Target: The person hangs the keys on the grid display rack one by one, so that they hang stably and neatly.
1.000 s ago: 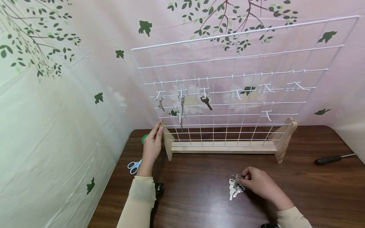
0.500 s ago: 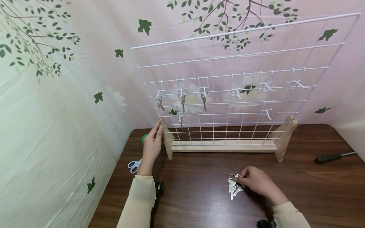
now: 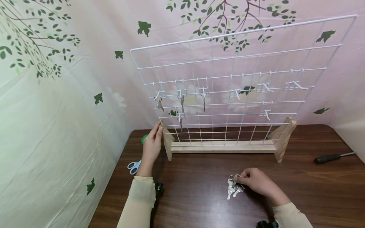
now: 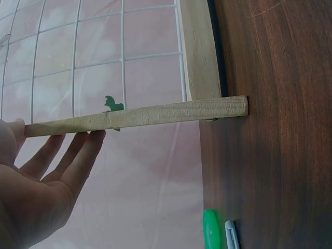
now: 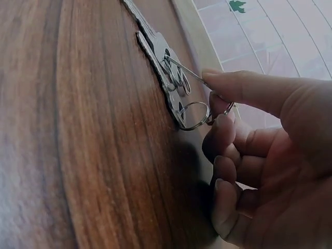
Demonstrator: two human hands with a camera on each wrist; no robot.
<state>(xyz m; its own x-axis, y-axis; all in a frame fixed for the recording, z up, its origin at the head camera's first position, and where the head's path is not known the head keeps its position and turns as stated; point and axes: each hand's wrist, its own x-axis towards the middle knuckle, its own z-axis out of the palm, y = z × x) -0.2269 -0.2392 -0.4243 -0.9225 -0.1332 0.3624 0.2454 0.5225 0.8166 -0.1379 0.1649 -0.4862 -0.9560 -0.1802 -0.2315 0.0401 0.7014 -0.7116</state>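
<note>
Keys (image 3: 231, 184) in right grip (image 3: 258, 182), others on four hooks (image 3: 181, 92)

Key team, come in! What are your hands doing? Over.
Left hand grips rack end. Right hand holds keys. Scissors, screwdriver off to the sides.

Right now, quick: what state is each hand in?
Left hand: closed, holding the wooden side piece.
Right hand: closed, thumb and finger pinching at least one key ring.
</note>
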